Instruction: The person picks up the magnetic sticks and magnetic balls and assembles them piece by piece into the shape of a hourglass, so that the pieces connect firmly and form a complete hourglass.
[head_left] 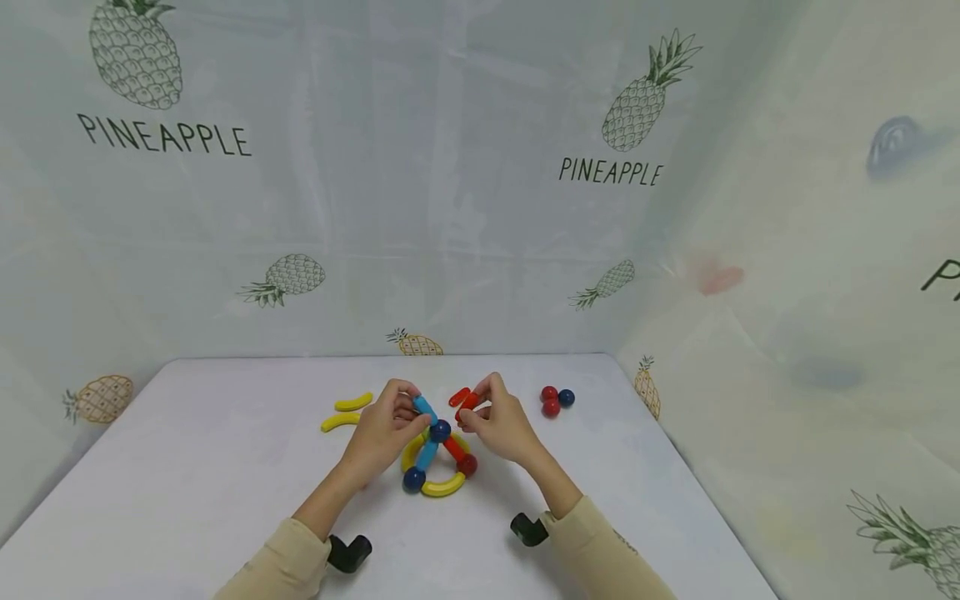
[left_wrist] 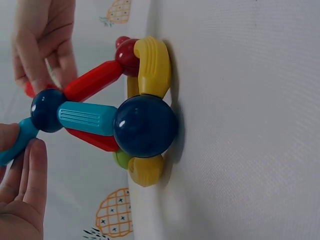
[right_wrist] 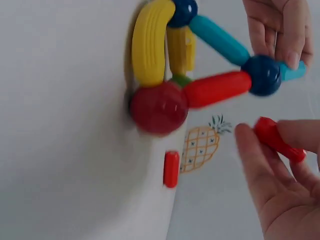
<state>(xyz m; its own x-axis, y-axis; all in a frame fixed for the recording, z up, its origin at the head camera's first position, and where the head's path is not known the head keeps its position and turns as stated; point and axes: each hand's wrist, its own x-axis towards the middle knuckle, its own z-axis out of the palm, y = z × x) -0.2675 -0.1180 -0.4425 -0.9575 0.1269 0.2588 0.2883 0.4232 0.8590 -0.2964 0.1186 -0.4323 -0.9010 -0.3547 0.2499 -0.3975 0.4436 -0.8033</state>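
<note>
- Model (head_left: 427, 455) is standing on the table (head_left: 187, 492) between the two hands, its yellow ring (head_left: 444, 485) lying flat.
- Top ball (head_left: 440, 431), dark blue, is sitting raised above the ring; a lower blue rod (left_wrist: 87, 118) is joining it to a blue ball (head_left: 414, 479), and a red leg (head_left: 453, 448) to a red ball (head_left: 467, 465).
- Another red leg (left_wrist: 97, 140) is slanting down behind, towards a green ball (left_wrist: 121, 159).
- Left hand (head_left: 384, 429) is pinching an upper blue rod (head_left: 425, 409) — its lower end is meeting the top ball.
- Right hand (head_left: 501, 423) is gripping a short red rod (right_wrist: 278, 140) between thumb and fingers — near the top ball, but hanging apart from it.
- Spare red rod (head_left: 459, 397) is lying on the table, just beyond the right hand's rod.
- Two yellow rods (head_left: 354, 402) are lying beyond the left hand, off to its left.
- Three loose balls (head_left: 551, 408), two red and one blue, are clustering to the right hand's right.
- Behind the table, a pineapple-print curtain (head_left: 375, 208) is hanging.
</note>
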